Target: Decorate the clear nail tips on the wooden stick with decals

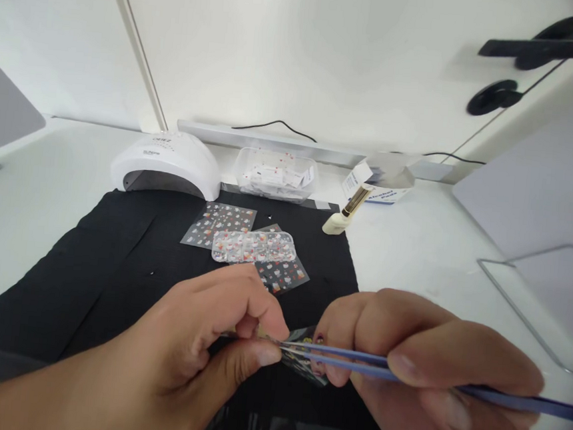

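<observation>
My left hand (216, 336) is closed in a pinch, thumb against forefinger, on a small clear sticker sheet (307, 367) with dark and yellowish prints. Part of the sheet is hidden by my fingers. Blue tweezers (353, 366) are gripped in my right hand (419, 360), pointing left. Their slim tips meet the sheet at my left fingertips; whether they hold a sticker is too small to tell. Just beyond my hands, a clear divided case (253, 247) of small charms rests partly over two printed sticker sheets (215, 224) on the black mat (124, 294).
A white nail lamp (171, 158) stands at the back left. Behind the mat sits a clear plastic box (275, 174) of packets. A cream polish bottle with gold cap (338, 223) stands on the mat's right edge, before an open alcohol pad box (386, 191). A wire stand (523, 316) is at right.
</observation>
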### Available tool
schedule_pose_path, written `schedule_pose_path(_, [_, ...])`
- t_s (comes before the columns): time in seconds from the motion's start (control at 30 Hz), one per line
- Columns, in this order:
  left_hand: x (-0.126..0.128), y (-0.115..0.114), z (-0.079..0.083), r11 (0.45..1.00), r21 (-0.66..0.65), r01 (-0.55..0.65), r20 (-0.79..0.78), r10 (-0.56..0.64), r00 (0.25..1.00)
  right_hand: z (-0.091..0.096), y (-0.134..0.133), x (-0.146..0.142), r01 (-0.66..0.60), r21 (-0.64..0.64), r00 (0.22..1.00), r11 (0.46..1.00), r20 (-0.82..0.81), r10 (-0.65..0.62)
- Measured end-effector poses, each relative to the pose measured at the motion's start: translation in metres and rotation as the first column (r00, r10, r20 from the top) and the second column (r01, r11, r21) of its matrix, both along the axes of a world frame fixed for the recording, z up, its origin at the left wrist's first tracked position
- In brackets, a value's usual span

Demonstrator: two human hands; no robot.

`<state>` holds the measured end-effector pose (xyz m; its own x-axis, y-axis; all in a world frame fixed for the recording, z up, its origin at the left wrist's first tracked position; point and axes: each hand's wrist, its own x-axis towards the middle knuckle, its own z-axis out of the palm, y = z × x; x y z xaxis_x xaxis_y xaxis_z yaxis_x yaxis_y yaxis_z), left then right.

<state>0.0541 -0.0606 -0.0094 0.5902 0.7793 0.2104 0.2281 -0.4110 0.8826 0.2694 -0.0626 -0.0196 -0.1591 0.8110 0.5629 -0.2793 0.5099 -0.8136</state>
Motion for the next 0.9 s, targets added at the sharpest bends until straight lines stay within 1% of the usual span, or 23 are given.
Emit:
schedule_pose_path(0.23, [0.0, -0.0004, 0.0019, 1.0, 0.002, 0.007, -0.009, -0.007, 1.0, -0.0006, -0.0018, -0.0001, -0.008, -0.001, 1.0, 1.0, -0.022, 0.008])
schedule_pose_path(0.37, [0.0005, -0.0001, 0.0009, 1.0, -0.003, -0.004, -0.001, 0.004, 1.0, -0.0009, -0.002, -0.0008, 0.022, -0.011, 1.0, 1.0, -0.018, -0.022])
schedule_pose_path(0.5, [0.0003, 0.0001, 0.0003, 0.999, -0.036, -0.001, -0.018, 0.0, 1.0, -0.0005, -0.0015, -0.0021, 0.037, -0.005, 0.999, 0.999, -0.006, -0.037])
schedule_pose_path(0.6, [0.0, -0.0002, 0.0015, 0.999, -0.032, -0.008, -0.03, 0.007, 1.0, -0.0002, -0.002, -0.0026, 0.048, -0.018, 0.999, 0.999, -0.002, -0.048])
schedule_pose_path(0.77, [-0.0001, 0.0017, 0.0045, 0.999, -0.043, -0.016, -0.047, 0.014, 0.999, -0.0024, -0.0032, -0.0024, 0.03, -0.026, 0.999, 0.999, -0.032, -0.031])
schedule_pose_path(0.9, [0.0002, 0.0024, 0.0058, 0.997, -0.065, -0.037, -0.026, 0.036, 0.999, -0.0036, -0.0026, -0.0029, 0.003, -0.063, 0.999, 0.998, -0.04, -0.005])
